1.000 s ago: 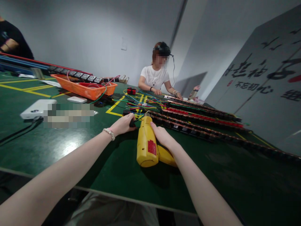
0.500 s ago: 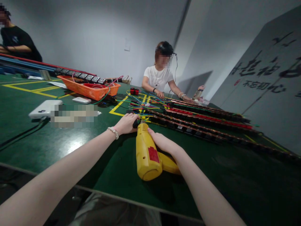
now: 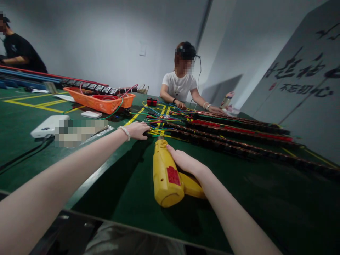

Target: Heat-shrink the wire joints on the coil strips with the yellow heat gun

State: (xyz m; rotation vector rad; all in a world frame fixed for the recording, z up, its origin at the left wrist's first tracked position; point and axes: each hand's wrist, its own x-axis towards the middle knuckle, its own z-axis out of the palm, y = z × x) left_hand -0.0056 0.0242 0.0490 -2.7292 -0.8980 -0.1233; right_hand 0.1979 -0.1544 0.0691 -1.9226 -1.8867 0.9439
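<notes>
A yellow heat gun (image 3: pixel 168 177) with a red label lies tilted near the middle of the table, its metal nozzle toward the wires. My right hand (image 3: pixel 183 160) is closed on it, the thumb along the barrel; the other fingers are mostly hidden. My left hand (image 3: pixel 138 130), with a beaded bracelet on the wrist, is at the loose ends of the coloured wires (image 3: pixel 156 130), left of the nozzle. Its fingers are curled down over the wire ends, and the fingertips are partly hidden. The wires run into long dark strips (image 3: pixel 212 143) with copper-coloured edges.
An orange basket (image 3: pixel 99 102) holds wires and parts at the back left. Nearer are a white device (image 3: pixel 49 125) with a black cable and a small white case (image 3: pixel 91 114). A co-worker in a white shirt (image 3: pixel 179 86) works across the green table; another person (image 3: pixel 22 53) is far left.
My left hand has moved away from the nozzle, left and slightly farther forward, to the wire ends. The dark thing at its fingers is out of sight. The heat gun has hardly moved.
</notes>
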